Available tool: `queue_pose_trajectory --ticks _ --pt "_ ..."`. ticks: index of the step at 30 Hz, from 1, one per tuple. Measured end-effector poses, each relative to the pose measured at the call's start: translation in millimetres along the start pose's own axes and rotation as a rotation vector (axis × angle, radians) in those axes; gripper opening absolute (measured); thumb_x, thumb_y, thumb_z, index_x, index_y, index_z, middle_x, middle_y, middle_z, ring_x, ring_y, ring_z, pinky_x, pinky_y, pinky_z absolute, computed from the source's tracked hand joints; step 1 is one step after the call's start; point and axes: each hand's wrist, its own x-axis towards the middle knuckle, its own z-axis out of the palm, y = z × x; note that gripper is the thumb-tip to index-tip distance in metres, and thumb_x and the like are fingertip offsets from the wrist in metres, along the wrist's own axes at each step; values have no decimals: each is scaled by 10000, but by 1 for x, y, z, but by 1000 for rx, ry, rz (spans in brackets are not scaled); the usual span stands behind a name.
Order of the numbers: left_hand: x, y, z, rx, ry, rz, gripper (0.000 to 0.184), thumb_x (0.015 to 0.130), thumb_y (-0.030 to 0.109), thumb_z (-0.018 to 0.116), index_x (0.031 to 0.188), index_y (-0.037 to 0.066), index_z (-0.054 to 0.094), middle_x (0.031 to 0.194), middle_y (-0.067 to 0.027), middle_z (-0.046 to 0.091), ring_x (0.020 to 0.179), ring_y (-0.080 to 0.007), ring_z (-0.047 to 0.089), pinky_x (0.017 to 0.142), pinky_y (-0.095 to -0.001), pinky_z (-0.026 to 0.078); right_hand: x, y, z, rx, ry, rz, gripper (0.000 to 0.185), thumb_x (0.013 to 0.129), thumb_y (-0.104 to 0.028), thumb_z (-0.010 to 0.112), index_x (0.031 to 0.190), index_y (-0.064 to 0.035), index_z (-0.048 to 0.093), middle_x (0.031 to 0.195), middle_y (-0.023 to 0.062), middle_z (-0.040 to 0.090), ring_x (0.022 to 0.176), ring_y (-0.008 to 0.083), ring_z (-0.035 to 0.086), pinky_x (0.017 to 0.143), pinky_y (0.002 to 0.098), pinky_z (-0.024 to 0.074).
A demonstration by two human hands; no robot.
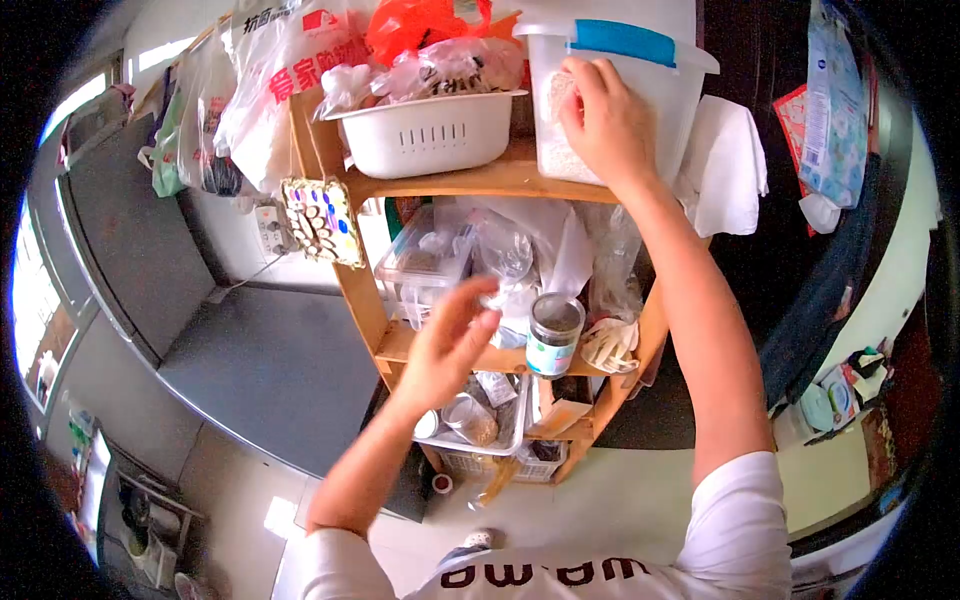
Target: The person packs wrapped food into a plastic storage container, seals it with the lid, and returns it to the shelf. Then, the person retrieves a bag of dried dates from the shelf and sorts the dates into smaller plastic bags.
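Observation:
My right hand is raised in front of a clear plastic bin with a blue latch on the top shelf. White grains show through the bin's wall. The fingers are curled, and whatever they hold, if anything, is hidden. My left hand is lower, in front of the middle shelf, with its fingers apart and slightly blurred. Nothing shows in it. To its right stands a jar with dark contents and a pale label. Clear plastic bags lie behind it.
A white basket full of plastic bags stands on the wooden shelf. A decorated hanging is at its left post. Below are a tray with small containers and a glove. A dark counter is to the left.

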Motion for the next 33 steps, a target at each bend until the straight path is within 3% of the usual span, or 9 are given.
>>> queue_pose_trajectory --ticks 5,8,11,17,21,25,27,30,33 --pt "-70 -62 12 -381 166 -449 373 924 276 463 1214 42 457 1168 -98 527 1008 -201 546 832 -319 456 -1 16 21 31 -92 60 263 756 -107 534 1019 -125 530 947 98 559 740 331 585 640 437 479" --pt "-110 -91 11 -560 259 -615 377 916 321 464 1189 62 476 1136 -90 548 994 -211 554 828 -327 452 -4 35 36 0 -155 68 292 805 -104 526 1097 -109 524 935 73 570 807 234 603 680 338 490" --pt "-143 -109 9 -633 307 -724 361 917 315 459 1175 64 483 1115 -89 558 953 -211 561 812 -330 453 -15 52 45 400 -239 204 330 862 -120 506 1189 -84 487 1059 85 567 941 180 585 801 303 468" --pt "-193 -143 6 -790 336 -893 323 923 301 420 1139 75 503 1068 -83 574 889 -211 558 759 -327 451 -89 -39 -42 859 -147 564 317 894 -100 487 1201 -21 477 1048 94 601 962 157 575 838 280 446" --pt "-208 -153 9 -831 349 -975 306 920 295 433 1125 80 508 1040 -77 580 920 -209 555 793 -326 441 -213 -98 -88 884 -395 698 246 883 -59 495 1122 -3 515 974 95 606 909 147 588 786 269 464" --pt "-205 -156 17 -826 291 -1020 297 911 298 463 1113 85 510 1033 -65 577 932 -203 557 808 -319 437 -300 -117 -95 799 -441 1022 384 851 -18 534 1221 -13 430 925 94 608 861 148 604 742 269 495" --pt "-194 -151 26 -804 270 -1025 309 911 296 466 1130 81 501 1049 -68 571 933 -204 556 809 -320 438 -319 -111 -86 744 -373 1100 597 823 -54 606 1320 -17 277 1113 149 521 1026 197 534 835 308 464" --pt "-187 -151 40 -766 232 -1001 344 914 281 470 1180 64 473 1096 -67 553 939 -195 555 818 -316 438 -328 -103 -59 633 -404 1021 958 727 -180 734 1397 -43 62 1322 198 335 1245 289 342 1016 405 296" --pt "-173 -132 55 -691 214 -1004 342 917 267 472 1190 62 466 1097 -60 551 946 -182 554 823 -310 437 -319 -100 -34 530 -440 975 1019 703 -205 753 1397 -32 27 1371 211 272 1268 310 308 1025 397 276"
